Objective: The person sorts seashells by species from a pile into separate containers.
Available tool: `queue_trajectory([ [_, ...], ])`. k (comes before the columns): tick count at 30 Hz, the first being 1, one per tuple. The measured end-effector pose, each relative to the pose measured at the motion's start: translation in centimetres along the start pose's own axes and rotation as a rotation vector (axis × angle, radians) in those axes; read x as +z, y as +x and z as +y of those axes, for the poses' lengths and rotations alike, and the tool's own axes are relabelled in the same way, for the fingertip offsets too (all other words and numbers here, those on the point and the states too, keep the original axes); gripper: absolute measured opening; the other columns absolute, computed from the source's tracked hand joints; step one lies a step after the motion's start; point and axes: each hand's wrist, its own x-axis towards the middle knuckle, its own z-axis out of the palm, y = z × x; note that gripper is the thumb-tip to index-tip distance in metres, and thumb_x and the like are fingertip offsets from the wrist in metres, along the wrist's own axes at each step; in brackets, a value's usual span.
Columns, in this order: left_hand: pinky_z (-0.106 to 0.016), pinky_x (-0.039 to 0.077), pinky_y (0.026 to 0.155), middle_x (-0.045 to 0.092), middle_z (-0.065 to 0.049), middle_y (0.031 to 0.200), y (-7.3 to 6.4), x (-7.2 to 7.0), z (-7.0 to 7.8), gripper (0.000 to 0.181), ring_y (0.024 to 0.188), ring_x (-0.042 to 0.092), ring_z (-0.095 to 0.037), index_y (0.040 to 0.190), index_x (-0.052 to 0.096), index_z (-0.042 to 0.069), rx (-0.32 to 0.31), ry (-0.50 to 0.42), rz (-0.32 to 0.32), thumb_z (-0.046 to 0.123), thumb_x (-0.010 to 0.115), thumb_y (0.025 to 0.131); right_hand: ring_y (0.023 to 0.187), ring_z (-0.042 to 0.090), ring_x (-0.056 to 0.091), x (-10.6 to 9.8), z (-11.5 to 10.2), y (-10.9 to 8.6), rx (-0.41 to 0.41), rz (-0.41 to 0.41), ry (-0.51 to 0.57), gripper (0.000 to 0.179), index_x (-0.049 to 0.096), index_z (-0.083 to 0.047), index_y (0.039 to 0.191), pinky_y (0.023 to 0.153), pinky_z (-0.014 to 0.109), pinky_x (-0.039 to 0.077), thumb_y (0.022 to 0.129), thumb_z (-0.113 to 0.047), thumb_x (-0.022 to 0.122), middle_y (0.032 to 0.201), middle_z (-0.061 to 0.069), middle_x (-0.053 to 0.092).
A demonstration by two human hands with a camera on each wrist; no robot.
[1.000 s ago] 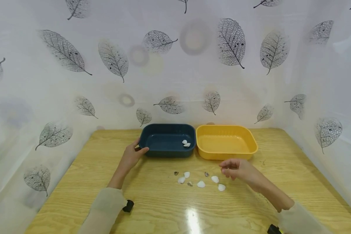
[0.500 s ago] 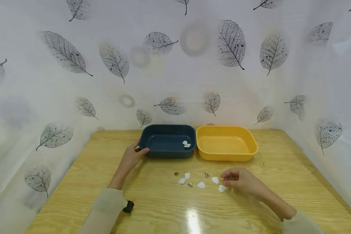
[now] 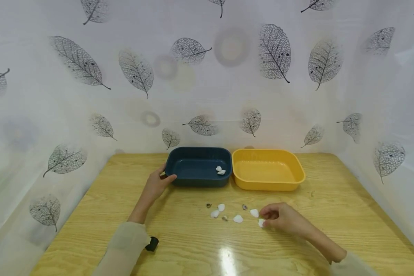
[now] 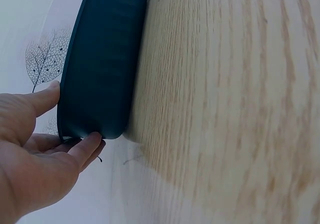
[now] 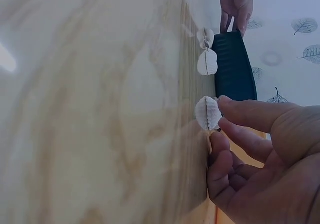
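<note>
Shell sorting barely begun — 2 in the blue tray (image 3: pixel 179 157), yellow tray (image 3: pixel 296 168) bare.
Right hand (image 3: pixel 283 218) pinched a white shell (image 3: pixel 260 222) on the bench (image 3: pixel 331 214); left hand (image 3: pixel 155 186) gripped the blue tray's corner — about 7 shells left.

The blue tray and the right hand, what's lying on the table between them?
In the head view, small shells lie scattered on the wooden table between the blue tray and the right hand, whose fingertips touch the nearest white shell.
</note>
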Motion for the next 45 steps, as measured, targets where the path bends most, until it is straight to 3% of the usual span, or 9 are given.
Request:
queue_trajectory([
  [12,-0.051,0.051,0.104,0.023,-0.028,0.165,-0.2,0.0,0.1,0.077,0.140,0.046,-0.043,0.162,0.019,-0.006,0.002,-0.010,0.007,0.021,0.064,0.105,0.077,0.008,0.057,0.6,0.1,0.2,-0.025,0.044,-0.080,0.021,0.077,-0.002,0.104,0.065,0.022,0.051,0.083,-0.005,0.083,0.095,0.003,0.068],
  [24,-0.051,0.051,0.104,0.023,-0.027,0.166,-0.1,-0.1,0.0,0.077,0.140,0.047,-0.042,0.162,0.019,-0.004,0.003,-0.020,0.007,0.021,0.064,0.105,0.075,0.007,0.055,1.0,-0.1,-0.1,-0.047,0.077,-0.125,0.013,0.075,-0.007,0.098,0.063,0.023,0.050,0.087,-0.004,0.081,0.093,0.000,0.066],
  [45,-0.052,0.050,0.105,0.023,-0.028,0.165,-0.2,0.0,0.3,0.076,0.140,0.046,-0.044,0.161,0.020,-0.007,0.010,0.031,0.007,0.021,0.064,0.105,0.078,0.003,0.060,0.9,-0.3,-0.1,-0.064,0.035,-0.146,0.014,0.076,-0.004,0.099,0.067,0.023,0.054,0.087,-0.007,0.082,0.091,-0.003,0.071],
])
